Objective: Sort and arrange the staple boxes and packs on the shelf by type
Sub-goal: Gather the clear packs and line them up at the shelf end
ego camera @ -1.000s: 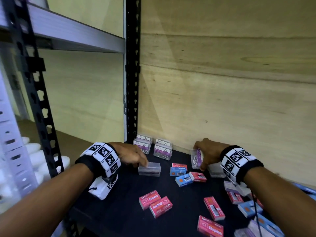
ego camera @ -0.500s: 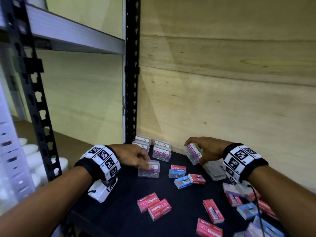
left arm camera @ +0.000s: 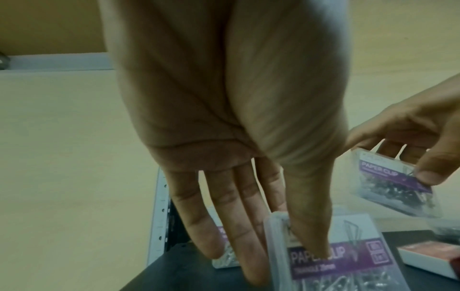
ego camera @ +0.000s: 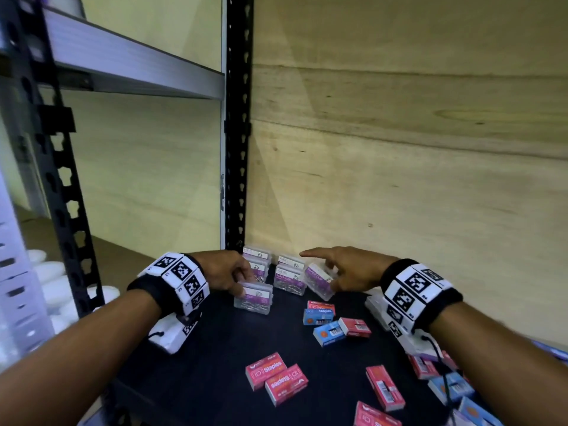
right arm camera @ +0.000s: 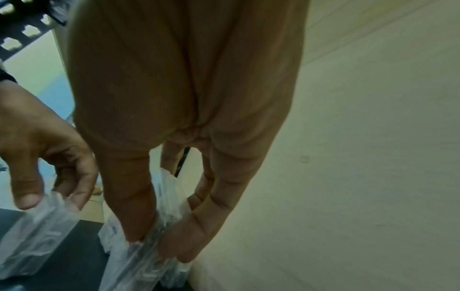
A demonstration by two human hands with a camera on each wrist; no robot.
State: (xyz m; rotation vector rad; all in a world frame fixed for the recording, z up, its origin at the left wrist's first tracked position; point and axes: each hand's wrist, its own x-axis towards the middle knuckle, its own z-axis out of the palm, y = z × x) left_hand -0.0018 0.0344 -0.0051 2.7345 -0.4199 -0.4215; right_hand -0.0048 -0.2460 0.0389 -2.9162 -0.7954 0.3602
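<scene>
My left hand [ego camera: 236, 276] pinches a clear paper clip box [ego camera: 253, 298] with a purple label, thumb on its front [left arm camera: 331, 258], tilted just above the black shelf [ego camera: 215, 364]. My right hand [ego camera: 341, 272] holds a second clear paper clip box [ego camera: 318, 281] between thumb and fingers [right arm camera: 139, 261], tilted, index finger stretched out. This box also shows in the left wrist view [left arm camera: 395, 187]. Several like boxes [ego camera: 289, 273] stand stacked in the back left corner. Red staple boxes [ego camera: 276, 378] and blue staple boxes [ego camera: 327, 333] lie scattered in front.
A black perforated upright [ego camera: 238, 124] stands at the back corner, plywood wall [ego camera: 399, 164] behind and to the right. An upper shelf edge [ego camera: 132, 66] runs overhead at left. More red and blue boxes [ego camera: 448, 385] lie under my right forearm.
Both hands have lifted their clear boxes and carried them back toward the stacked boxes in the corner. The right box now tilts beside the stack; the left box shows its purple label.
</scene>
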